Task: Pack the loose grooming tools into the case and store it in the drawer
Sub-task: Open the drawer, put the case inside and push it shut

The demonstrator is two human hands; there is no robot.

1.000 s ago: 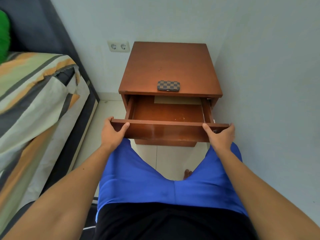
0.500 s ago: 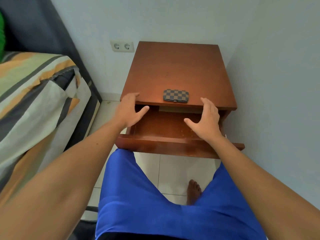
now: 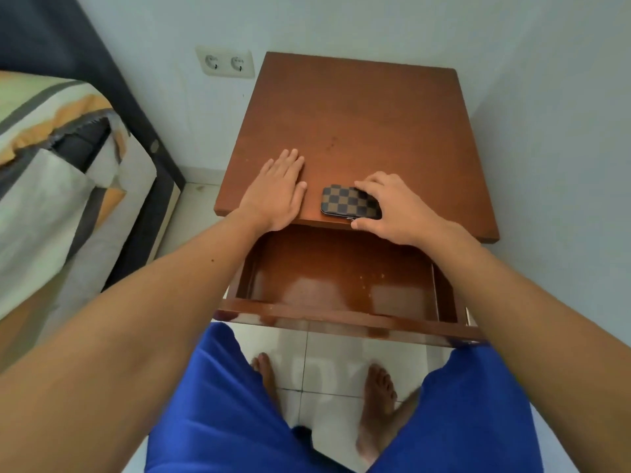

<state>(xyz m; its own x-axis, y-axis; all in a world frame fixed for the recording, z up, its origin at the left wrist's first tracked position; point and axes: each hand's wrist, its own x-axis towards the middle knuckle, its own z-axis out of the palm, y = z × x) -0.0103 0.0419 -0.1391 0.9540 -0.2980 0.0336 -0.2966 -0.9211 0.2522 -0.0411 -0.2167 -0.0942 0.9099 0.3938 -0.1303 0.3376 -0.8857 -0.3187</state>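
Observation:
A small closed case with a brown-and-black checker pattern lies near the front edge of the wooden nightstand top. My right hand grips its right end, fingers over the far side and thumb at the near edge. My left hand rests flat on the tabletop just left of the case, fingers together, holding nothing. Below them the drawer is pulled out and its glossy brown floor is bare. No loose grooming tools are visible.
A bed with a striped cover stands close on the left. A double wall socket sits behind the nightstand. A wall runs close along the right side. My bare feet stand on white floor tiles under the drawer.
Both hands left the drawer front and rose to the tabletop. The right hand closed on the case; the left settled flat beside it. The camera moved closer over the open drawer.

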